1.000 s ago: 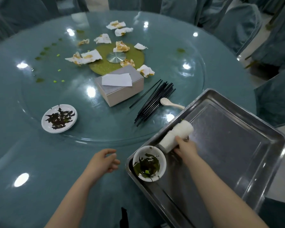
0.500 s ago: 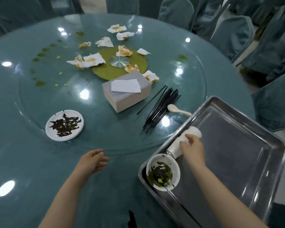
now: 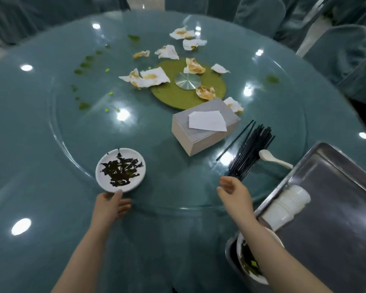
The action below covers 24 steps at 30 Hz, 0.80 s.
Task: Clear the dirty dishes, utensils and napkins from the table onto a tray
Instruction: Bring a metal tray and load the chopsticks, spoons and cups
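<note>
Chopsticks (image 3: 250, 152) (black bundle) beside tissue box (image 3: 205, 125), tips toward it; spoon (image 3: 274, 158) alongside. Right hand (image 3: 234, 192) released; left hand (image 3: 110, 206) touches plate (image 3: 120, 169).

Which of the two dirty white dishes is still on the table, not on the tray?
The small plate with dark leaf scraps, at the left hand fingertips. The other, a bowl of greens, already sits in the tray.

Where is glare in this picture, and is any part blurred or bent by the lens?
Head view: bright lamp reflections dot the glass table; the wide lens bends the table's round edge and the steel tray; the dirty plate looks sharp, while the far chairs are softer.
</note>
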### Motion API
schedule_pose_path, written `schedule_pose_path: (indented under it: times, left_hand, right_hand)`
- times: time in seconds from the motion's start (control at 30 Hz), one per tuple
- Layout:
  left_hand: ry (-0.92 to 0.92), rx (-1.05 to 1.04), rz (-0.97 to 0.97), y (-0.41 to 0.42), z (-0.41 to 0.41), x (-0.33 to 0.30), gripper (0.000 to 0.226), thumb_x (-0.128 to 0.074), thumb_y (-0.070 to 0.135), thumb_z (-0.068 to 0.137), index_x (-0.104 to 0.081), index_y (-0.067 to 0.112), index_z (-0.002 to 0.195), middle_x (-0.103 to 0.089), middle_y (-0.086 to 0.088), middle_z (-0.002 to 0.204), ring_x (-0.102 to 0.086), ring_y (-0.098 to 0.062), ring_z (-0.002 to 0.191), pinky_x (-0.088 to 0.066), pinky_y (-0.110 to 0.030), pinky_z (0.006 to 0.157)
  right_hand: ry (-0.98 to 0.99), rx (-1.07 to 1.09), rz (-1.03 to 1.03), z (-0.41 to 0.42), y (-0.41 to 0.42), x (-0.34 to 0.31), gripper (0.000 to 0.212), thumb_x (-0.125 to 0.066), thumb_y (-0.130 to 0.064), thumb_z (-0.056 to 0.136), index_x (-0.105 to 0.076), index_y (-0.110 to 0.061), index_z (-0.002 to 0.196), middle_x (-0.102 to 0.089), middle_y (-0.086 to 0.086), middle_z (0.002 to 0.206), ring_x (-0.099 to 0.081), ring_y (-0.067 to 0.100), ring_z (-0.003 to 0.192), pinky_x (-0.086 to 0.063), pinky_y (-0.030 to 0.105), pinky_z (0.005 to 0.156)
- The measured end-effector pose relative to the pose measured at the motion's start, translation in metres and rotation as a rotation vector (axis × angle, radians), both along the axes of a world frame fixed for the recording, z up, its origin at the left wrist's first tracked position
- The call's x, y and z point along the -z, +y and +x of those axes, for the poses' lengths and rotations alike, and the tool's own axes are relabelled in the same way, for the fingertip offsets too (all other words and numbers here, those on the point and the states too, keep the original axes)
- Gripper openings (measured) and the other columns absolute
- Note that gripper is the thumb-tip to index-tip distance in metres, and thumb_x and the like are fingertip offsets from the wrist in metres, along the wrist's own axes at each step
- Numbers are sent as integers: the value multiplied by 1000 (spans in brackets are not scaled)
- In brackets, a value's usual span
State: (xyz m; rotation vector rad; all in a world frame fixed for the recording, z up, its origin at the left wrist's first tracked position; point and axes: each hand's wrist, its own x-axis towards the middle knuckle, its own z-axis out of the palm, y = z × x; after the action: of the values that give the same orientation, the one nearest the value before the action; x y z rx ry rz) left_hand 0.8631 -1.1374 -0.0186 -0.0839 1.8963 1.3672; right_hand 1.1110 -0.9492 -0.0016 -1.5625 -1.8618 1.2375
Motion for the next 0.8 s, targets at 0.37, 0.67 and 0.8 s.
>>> schedule_pose_path:
  times: [0.37, 0.67, 0.8]
  left_hand:
    - [173, -97, -36, 12, -37, 23, 28, -47, 13, 90, -42, 10, 118, -65, -11, 74, -61, -14, 45, -47, -31, 50]
    - [230, 269, 148, 41, 25, -20, 43, -44, 3, 88, -49, 36, 115, -68, -7, 64, -57, -19, 39, -41, -22, 36]
    - [232, 477, 194, 46, 58, -40, 46, -45, 3, 90, -48, 41, 117, -67, -5, 56, -58, -20, 41, -43, -25, 39]
  right_hand:
    - [-174, 112, 70, -15, 30, 11, 31, -66, -19, 84, -61, -19, 115, -62, -3, 102, -57, 13, 91, -43, 26, 81]
    - [64, 37, -137, -12, 7, -3, 16, -55, -20, 93, -60, -21, 109, -69, -2, 76, -64, 11, 63, -51, 28, 66]
    - [106, -80, -230, 0, -8, -28, 25, -37, -31, 102, -60, -24, 107, -68, 1, 60, -55, 11, 46, -44, 22, 45]
